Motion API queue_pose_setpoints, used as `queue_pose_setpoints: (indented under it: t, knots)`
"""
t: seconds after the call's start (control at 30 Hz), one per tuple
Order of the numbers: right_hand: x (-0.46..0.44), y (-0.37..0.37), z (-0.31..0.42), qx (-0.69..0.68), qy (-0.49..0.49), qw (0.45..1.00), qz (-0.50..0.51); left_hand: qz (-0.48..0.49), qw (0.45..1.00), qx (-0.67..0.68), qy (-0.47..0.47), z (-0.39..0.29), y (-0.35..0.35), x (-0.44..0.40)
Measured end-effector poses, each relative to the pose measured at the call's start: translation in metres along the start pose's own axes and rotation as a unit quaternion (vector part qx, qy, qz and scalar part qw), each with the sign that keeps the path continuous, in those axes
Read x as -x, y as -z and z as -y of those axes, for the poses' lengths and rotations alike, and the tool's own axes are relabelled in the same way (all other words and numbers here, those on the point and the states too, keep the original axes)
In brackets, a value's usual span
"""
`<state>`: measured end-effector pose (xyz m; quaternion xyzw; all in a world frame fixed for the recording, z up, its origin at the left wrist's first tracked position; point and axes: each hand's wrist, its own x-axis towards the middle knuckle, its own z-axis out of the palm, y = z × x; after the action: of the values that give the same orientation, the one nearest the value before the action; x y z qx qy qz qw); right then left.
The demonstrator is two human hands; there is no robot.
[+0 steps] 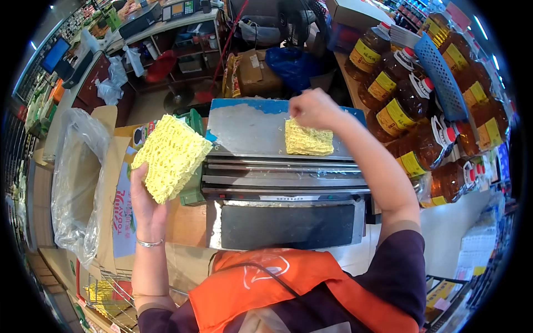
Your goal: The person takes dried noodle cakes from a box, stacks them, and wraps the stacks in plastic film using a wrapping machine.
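Observation:
My left hand (147, 197) grips a thick yellow block of dried noodles (171, 158) from below, raised at the left of the wrapping machine (244, 125). A second yellow noodle block (308, 140) lies on the machine's grey metal top. My right hand (313, 108) is over the back edge of that block, fingers curled closed. Whether they hold the block's edge or a small piece is hidden. Small yellow crumbs dot the metal around it. Nearer my body is the machine's dark flat plate (288, 226).
Large bottles of brown oil (397, 114) crowd the right side, beside a blue plastic basket (441, 75). At left stands an open carton (119, 183) with a clear plastic liner (80, 183). A wire cart (108, 294) holds more yellow noodles. A counter with a scale (177, 11) is behind.

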<state>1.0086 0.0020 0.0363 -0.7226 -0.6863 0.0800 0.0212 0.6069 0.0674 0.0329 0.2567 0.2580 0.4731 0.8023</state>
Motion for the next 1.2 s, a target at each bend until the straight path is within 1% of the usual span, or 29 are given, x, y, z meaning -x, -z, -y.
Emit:
queue_pose_setpoints:
  t: [0.03,0.1,0.2,0.3,0.4,0.5,0.63,0.73,0.83,0.93,1.03,1.07,1.17,1.2]
  knots:
    - [0.009,0.011,-0.011,-0.004,-0.034,0.999,-0.010,0.005,1.000,0.003,0.004,-0.001,0.000,0.001]
    - [0.021,0.009,-0.034,-0.023,-0.057,0.998,-0.020,0.012,1.000,0.011,0.012,0.001,0.002,-0.001]
    - [0.032,-0.002,-0.043,-0.044,-0.066,0.997,-0.023,0.020,0.999,0.029,0.022,0.006,0.001,-0.005]
    - [0.036,-0.004,-0.035,-0.085,0.002,0.989,-0.123,0.015,0.999,0.034,0.025,0.012,-0.007,-0.004]
    - [0.032,-0.011,-0.026,-0.095,0.014,0.992,-0.080,0.006,1.000,0.016,0.021,0.013,-0.010,-0.004]
    - [0.027,-0.022,-0.027,-0.119,0.050,0.987,-0.095,0.009,1.000,0.015,0.023,0.012,-0.013,-0.003]
    - [0.042,-0.004,-0.018,-0.150,-0.021,0.985,-0.076,0.004,1.000,-0.004,0.014,0.008,-0.006,-0.002]
    - [0.046,-0.009,-0.018,-0.131,-0.023,0.991,-0.017,0.003,1.000,-0.007,0.018,0.008,-0.003,-0.004]
    - [0.043,-0.002,-0.011,-0.160,-0.029,0.986,-0.031,0.010,1.000,0.004,0.016,0.010,-0.006,-0.006]
    - [0.034,0.009,-0.011,-0.134,-0.029,0.991,-0.003,0.012,1.000,0.016,0.023,0.010,-0.004,-0.004]
    - [0.043,0.006,-0.024,-0.069,0.010,0.997,0.035,-0.001,1.000,0.011,0.011,0.008,-0.006,-0.002]
    - [0.043,0.004,-0.025,-0.034,-0.003,0.994,0.104,-0.011,1.000,0.007,0.003,0.007,-0.006,0.000]
    - [0.050,-0.011,-0.019,-0.011,-0.009,0.990,0.141,-0.015,1.000,-0.002,-0.002,0.004,0.004,-0.002]
    - [0.050,-0.016,-0.020,-0.037,-0.003,0.991,0.126,-0.016,1.000,-0.003,0.000,0.004,0.005,-0.002]
